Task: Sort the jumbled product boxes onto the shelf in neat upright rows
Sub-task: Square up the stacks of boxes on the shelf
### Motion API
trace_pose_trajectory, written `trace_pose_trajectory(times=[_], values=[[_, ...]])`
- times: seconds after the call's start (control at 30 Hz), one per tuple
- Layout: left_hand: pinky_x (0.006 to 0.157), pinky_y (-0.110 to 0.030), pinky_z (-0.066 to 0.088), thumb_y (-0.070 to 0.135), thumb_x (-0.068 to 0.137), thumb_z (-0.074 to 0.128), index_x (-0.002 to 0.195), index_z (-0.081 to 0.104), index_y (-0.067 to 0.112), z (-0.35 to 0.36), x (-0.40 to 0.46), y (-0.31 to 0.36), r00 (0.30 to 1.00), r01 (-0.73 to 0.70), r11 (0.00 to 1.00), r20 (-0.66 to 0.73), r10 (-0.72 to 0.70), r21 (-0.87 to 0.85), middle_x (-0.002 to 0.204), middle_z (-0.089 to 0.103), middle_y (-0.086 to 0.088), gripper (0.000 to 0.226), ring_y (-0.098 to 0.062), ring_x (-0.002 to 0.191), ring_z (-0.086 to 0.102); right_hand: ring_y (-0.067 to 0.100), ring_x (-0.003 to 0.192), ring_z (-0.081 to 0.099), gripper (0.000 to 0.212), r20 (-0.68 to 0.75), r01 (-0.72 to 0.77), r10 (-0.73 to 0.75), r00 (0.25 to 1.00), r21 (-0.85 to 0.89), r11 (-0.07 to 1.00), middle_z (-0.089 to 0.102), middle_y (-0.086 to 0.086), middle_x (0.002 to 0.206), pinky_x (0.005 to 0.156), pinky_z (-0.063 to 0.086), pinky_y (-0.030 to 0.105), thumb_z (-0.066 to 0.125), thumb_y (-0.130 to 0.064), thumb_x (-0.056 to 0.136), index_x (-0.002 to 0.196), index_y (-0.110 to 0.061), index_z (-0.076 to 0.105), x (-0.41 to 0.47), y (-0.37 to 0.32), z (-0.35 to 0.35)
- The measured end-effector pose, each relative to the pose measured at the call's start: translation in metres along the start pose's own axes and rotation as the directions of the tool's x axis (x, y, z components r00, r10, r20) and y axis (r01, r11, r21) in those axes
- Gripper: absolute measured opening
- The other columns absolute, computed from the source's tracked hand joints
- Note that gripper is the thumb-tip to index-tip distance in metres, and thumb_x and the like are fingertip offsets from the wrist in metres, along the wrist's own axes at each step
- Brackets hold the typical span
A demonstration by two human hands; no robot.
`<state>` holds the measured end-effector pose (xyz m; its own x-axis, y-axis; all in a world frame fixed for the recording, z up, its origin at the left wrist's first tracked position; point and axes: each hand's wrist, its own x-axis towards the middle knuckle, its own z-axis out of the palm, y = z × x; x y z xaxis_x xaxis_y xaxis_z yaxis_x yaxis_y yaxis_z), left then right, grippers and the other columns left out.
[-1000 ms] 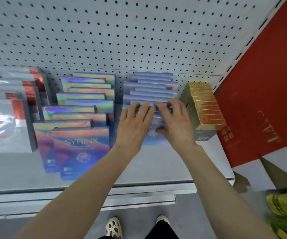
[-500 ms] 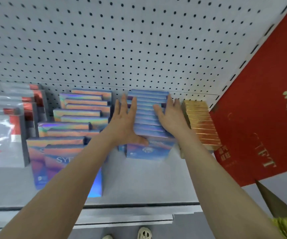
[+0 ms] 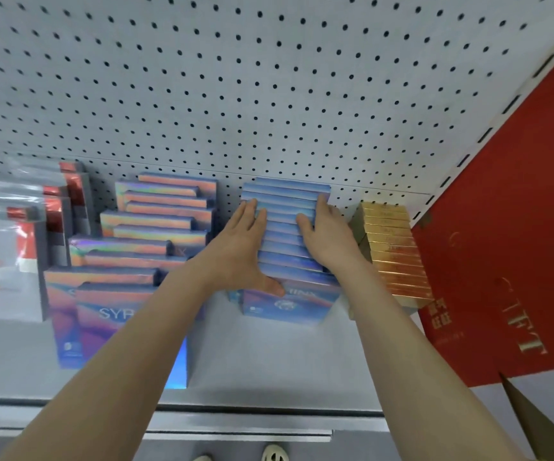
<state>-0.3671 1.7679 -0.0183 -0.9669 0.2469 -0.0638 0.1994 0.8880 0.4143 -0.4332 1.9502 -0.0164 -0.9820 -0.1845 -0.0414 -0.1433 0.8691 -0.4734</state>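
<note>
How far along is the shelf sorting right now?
Mostly done, it seems. The gold boxes and blue boxes stand in upright rows. The left hand and right hand press flat against the blue row's sides. Left: the rainbow boxes still sit staggered, not lined up.

The far pegboard (image 3: 269,94) is pale grey, dotted with rows of dark holes. The shelf (image 3: 262,357) is plain grey. The middle boxes (image 3: 285,257) are blue with a purple front; the holographic boxes (image 3: 156,224) to their left shimmer orange, blue and purple. Gold boxes (image 3: 395,251) stand right, silver-and-red boxes (image 3: 19,244) far left. The red panel (image 3: 508,244) carries gold lettering.
</note>
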Motion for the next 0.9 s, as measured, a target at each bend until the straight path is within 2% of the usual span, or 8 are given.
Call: trace_pose_trajectory(times=[0.1,0.2,0.33,0.53,0.6,0.7,0.83,0.9], values=[[0.121,-0.035,-0.006,0.073,0.057,0.074,0.153,-0.014,0.011,0.002,-0.001,0.000,1.000,0.014,1.000,0.016,-0.014,0.020,0.158,-0.029,-0.006,0.145,-0.021,0.145,-0.028,0.032,0.146,0.025,0.087,-0.043,-0.048,0.050,0.998,0.054,0.997,0.011,0.014,0.163,0.114,0.030,0.042,0.043,-0.058,0.097,0.157,-0.008,0.003,0.010,-0.002,-0.002],[0.122,-0.036,-0.003,0.074,0.057,0.073,0.153,-0.015,0.014,0.003,-0.002,0.001,0.999,0.024,1.000,0.023,-0.024,0.007,0.158,-0.031,-0.003,0.144,-0.020,0.146,-0.027,0.030,0.145,0.029,0.091,0.019,-0.089,0.088,0.996,0.130,0.987,0.020,0.012,0.162,0.115,0.030,0.040,0.048,-0.060,0.095,0.156,-0.006,0.007,0.024,-0.001,-0.007],[0.122,-0.035,0.000,0.073,0.056,0.074,0.153,-0.016,0.014,0.005,-0.002,-0.002,1.000,0.023,1.000,0.016,-0.023,-0.013,0.158,-0.030,-0.001,0.144,-0.018,0.148,-0.021,0.029,0.136,0.043,0.077,0.010,-0.029,0.028,1.000,0.132,0.991,0.041,0.010,0.152,0.111,0.038,0.040,0.046,-0.058,0.097,0.153,-0.011,0.022,0.022,0.000,-0.002],[0.120,-0.032,-0.002,0.070,0.058,0.077,0.153,-0.014,0.011,0.000,-0.002,0.002,0.999,0.039,0.999,0.018,-0.038,-0.022,0.159,-0.027,-0.005,0.144,-0.019,0.148,-0.020,0.028,0.144,0.031,0.076,0.048,-0.007,0.004,0.999,0.077,0.997,0.023,0.009,0.162,0.115,0.030,0.040,0.038,-0.054,0.101,0.158,-0.014,0.006,0.014,-0.004,-0.011],[0.121,-0.032,0.004,0.067,0.058,0.079,0.153,-0.014,0.010,0.000,-0.005,0.003,0.998,0.058,0.997,0.005,-0.058,-0.049,0.159,-0.028,-0.005,0.144,-0.020,0.150,-0.013,0.031,0.143,0.033,0.073,0.025,-0.031,0.030,0.999,0.058,0.998,0.021,0.012,0.162,0.113,0.032,0.043,0.034,-0.052,0.102,0.158,-0.016,0.003,0.000,-0.003,-0.011],[0.120,-0.033,0.017,0.062,0.056,0.082,0.153,-0.015,0.010,0.004,-0.013,0.005,0.995,0.089,0.990,-0.029,-0.093,-0.106,0.159,-0.028,-0.003,0.146,-0.021,0.150,0.001,0.033,0.138,0.040,0.066,0.017,-0.042,0.040,0.999,0.071,0.997,0.026,0.012,0.159,0.108,0.037,0.043,0.031,-0.047,0.104,0.156,-0.012,0.009,-0.029,-0.002,-0.003],[0.122,-0.037,0.009,0.057,0.060,0.084,0.154,-0.009,0.007,0.006,-0.017,0.013,0.991,0.098,0.990,-0.079,-0.106,-0.101,0.158,-0.026,-0.015,0.142,-0.026,0.150,-0.013,0.026,0.133,0.046,0.062,0.075,0.026,-0.037,0.997,0.142,0.990,0.042,0.006,0.152,0.106,0.037,0.036,0.030,-0.039,0.107,0.158,-0.016,0.005,-0.036,-0.005,-0.013],[0.122,-0.042,0.006,0.055,0.064,0.082,0.153,-0.006,0.003,0.006,-0.019,0.018,0.986,0.105,0.992,-0.120,-0.113,-0.075,0.158,-0.022,-0.020,0.136,-0.030,0.149,-0.015,0.023,0.141,0.037,0.061,0.052,0.039,-0.049,0.997,0.176,0.984,0.033,0.005,0.158,0.111,0.032,0.035,0.029,-0.039,0.107,0.159,-0.018,0.005,-0.039,-0.005,-0.016]])
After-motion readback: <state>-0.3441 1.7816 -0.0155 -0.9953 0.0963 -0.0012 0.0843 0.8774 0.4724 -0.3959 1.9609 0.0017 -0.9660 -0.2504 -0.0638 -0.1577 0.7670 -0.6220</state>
